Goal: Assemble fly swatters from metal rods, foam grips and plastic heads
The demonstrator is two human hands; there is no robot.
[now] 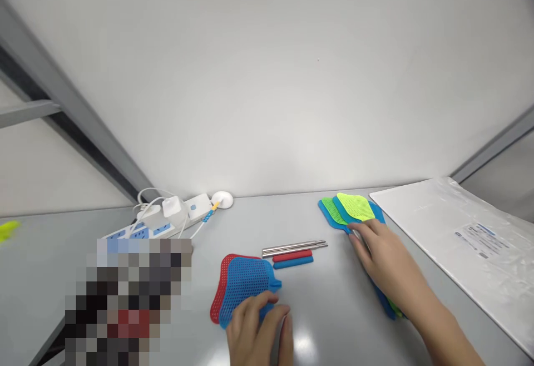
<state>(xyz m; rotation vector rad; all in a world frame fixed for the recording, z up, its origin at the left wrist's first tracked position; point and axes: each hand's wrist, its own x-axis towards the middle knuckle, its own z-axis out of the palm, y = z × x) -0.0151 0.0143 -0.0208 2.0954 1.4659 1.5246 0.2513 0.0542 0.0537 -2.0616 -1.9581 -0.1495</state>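
Note:
My left hand point(261, 327) is at the near edge of a blue mesh fly swatter head point(249, 277), its fingers curved and apart, holding nothing. Under that head lies a red one point(220, 293), only partly showing. Just beyond them are metal rods point(292, 248), a red grip tube point(292, 256) and a blue grip tube point(293, 263), side by side. At the right, my right hand point(375, 249) closes its fingers at the neck of a fly swatter in a pile with yellow-green point(354, 206), green and blue heads. Blue and green handle ends point(387, 306) show below that wrist, which hides the middle of the pile.
A white power strip point(137, 232) with plugged-in adapters and cables stands at the back left, beside a round white piece point(222, 199). A flat white plastic-wrapped package point(471, 243) covers the right side. A blurred-out patch hides the front left. The grey wall rises behind.

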